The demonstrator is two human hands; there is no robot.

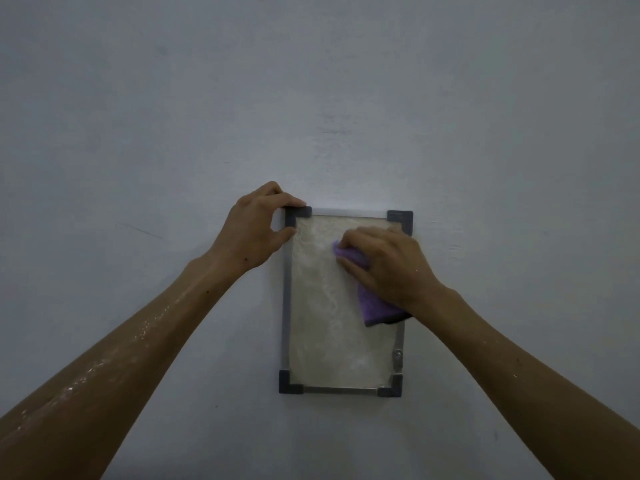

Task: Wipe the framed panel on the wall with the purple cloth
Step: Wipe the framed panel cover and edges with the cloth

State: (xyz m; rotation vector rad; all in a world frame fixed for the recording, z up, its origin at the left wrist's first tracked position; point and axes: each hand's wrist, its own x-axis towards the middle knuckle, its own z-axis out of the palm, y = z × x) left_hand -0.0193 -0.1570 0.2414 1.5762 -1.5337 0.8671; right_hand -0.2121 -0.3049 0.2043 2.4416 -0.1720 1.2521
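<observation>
The left hand (258,225) pinches the top-left corner of the panel (329,306), thumb at the left edge and fingers curled over the dark corner piece (298,213); it has hold of the frame and nothing else. The panel hangs upright on the wall (138,133), its pane cloudy with pale smears across most of the surface. The right hand (388,268) presses the cloth (372,306) flat against the upper right of the pane, fingers bent down over the bunched cloth, with a loose flap trailing below the palm.

Risks, as I judge them: if the left pinch slackens, a hard stroke could swing or unseat the panel. The trailing flap could catch on the small metal fitting (398,355) low on the right rail. The left forearm looks wet, so that hold may slip. The left fingers cover their corner, so it cannot be wiped until they shift. Nothing else stands near
</observation>
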